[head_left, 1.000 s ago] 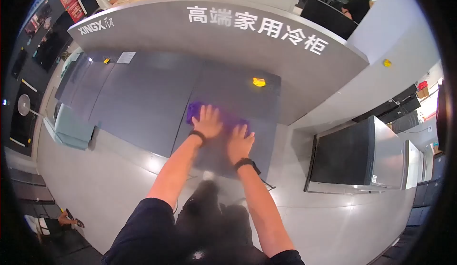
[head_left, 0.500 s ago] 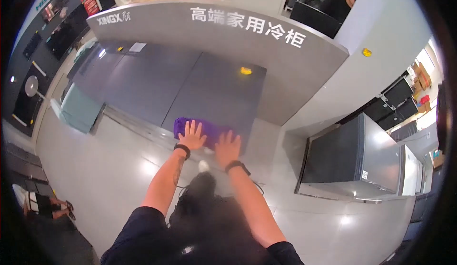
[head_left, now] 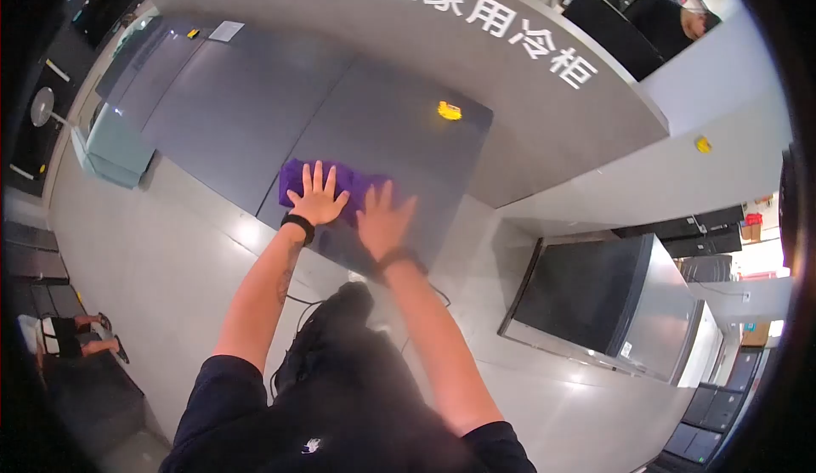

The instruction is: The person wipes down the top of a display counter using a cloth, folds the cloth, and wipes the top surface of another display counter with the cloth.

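A purple cloth (head_left: 291,182) lies bunched on the dark grey flat top (head_left: 399,107) of a cabinet, which has a seam running across it. My left hand (head_left: 320,198) presses on the cloth's left part with its fingers spread. Beside it, at the cloth's right end, my right hand (head_left: 384,220) is spread too and somewhat blurred by motion. Both palms face down, and neither hand grips the cloth. Farther back on the same top sits a small yellow object (head_left: 450,111).
A grey panel (head_left: 280,1) with white lettering rises behind the top. To the right stands a dark-topped cabinet (head_left: 578,290). Pale green covering (head_left: 115,150) hangs at the left. A person (head_left: 667,27) is behind the panel, and a cable (head_left: 302,300) runs near my legs.
Both hands and the purple cloth have slid away from me, from the near edge farther onto the dark top. My view has shifted and tilted as well.
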`<state>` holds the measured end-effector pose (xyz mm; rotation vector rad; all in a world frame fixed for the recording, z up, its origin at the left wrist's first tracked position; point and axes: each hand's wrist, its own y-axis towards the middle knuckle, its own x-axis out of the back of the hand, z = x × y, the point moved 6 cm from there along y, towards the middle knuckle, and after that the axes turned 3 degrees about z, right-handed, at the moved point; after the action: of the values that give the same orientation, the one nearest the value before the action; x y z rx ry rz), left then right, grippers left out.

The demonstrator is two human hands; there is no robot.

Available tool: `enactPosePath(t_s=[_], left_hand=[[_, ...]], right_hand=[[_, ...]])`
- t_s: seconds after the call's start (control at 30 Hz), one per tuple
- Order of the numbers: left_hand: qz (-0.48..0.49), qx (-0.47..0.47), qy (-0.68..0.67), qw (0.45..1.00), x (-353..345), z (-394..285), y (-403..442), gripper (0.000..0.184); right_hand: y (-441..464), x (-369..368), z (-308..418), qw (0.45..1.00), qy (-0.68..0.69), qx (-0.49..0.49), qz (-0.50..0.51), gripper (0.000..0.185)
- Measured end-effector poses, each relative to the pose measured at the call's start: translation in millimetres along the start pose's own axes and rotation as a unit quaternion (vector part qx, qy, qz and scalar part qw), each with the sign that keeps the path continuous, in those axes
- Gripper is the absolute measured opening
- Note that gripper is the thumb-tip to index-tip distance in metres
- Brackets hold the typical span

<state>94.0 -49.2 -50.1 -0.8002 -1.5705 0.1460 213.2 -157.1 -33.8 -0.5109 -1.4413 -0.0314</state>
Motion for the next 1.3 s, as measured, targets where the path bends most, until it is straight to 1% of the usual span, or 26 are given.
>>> enactPosePath(t_s=[0.07, 0.17, 0.23, 0.3, 0.37, 0.43, 0.53, 0.6, 0.63, 0.7, 0.8, 0.9, 0.93, 0.97, 1.03, 1.13, 1.3], left_hand=[[-0.004, 0.005, -0.014, 1.0, 16, 0, 27, 0.079], [0.005, 0.017, -0.028, 0.999, 48, -4, 64, 0.079], [-0.011, 0.026, -0.032, 0.999, 64, -4, 92, 0.078], [-0.024, 0.023, -0.037, 0.999, 77, -4, 123, 0.078], [-0.033, 0.014, -0.045, 0.998, 93, -7, 147, 0.078], [-0.044, 0.007, -0.043, 0.998, 107, -9, 171, 0.077], [-0.058, 0.003, -0.056, 0.997, 124, -12, 195, 0.077], [-0.066, 0.007, -0.059, 0.996, 127, -13, 206, 0.077], [-0.071, 0.007, -0.06, 0.996, 129, -14, 210, 0.077], [-0.086, 0.003, -0.06, 0.994, 128, -14, 210, 0.077], [-0.113, -0.009, -0.049, 0.992, 132, -17, 200, 0.074], [-0.088, -0.007, -0.05, 0.995, 114, -18, 169, 0.074], [-0.11, -0.005, -0.05, 0.993, 102, -18, 155, 0.075], [-0.1, 0.0, -0.055, 0.993, 87, -17, 140, 0.074], [-0.099, -0.003, -0.059, 0.993, 86, -23, 115, 0.074], [-0.103, 0.002, -0.044, 0.994, 59, -26, 78, 0.073], [-0.111, 0.022, -0.068, 0.991, 4, -27, 1, 0.073]], right_hand=[[34, 6, 1, 1.0, -0.017, -0.001, -0.018, 0.064], [96, 1, 2, 0.998, -0.047, 0.03, -0.035, 0.063], [129, 10, 1, 0.997, -0.054, 0.042, -0.034, 0.064], [161, 26, 2, 0.998, -0.04, 0.04, -0.037, 0.065], [179, 60, -6, 0.999, -0.013, 0.015, -0.036, 0.067], [207, 74, -13, 1.0, 0.001, 0.023, -0.014, 0.069], [246, 86, -18, 0.999, 0.022, 0.037, 0.002, 0.07], [260, 89, -22, 0.997, 0.057, 0.04, 0.012, 0.071], [264, 89, -22, 0.998, 0.05, 0.042, 0.007, 0.071], [263, 90, -22, 0.998, 0.034, 0.043, -0.008, 0.071], [253, 88, -26, 0.995, 0.057, 0.061, -0.055, 0.071], [226, 79, -32, 0.998, 0.019, 0.05, 0.034, 0.075], [209, 78, -32, 0.998, 0.032, 0.046, 0.041, 0.076], [190, 69, -31, 0.997, 0.041, 0.058, 0.007, 0.073], [162, 62, -34, 0.992, 0.06, 0.076, -0.084, 0.068], [122, 42, -37, 0.997, 0.027, 0.061, 0.04, 0.077], [42, 15, -41, 0.995, 0.037, 0.09, 0.011, 0.078]])
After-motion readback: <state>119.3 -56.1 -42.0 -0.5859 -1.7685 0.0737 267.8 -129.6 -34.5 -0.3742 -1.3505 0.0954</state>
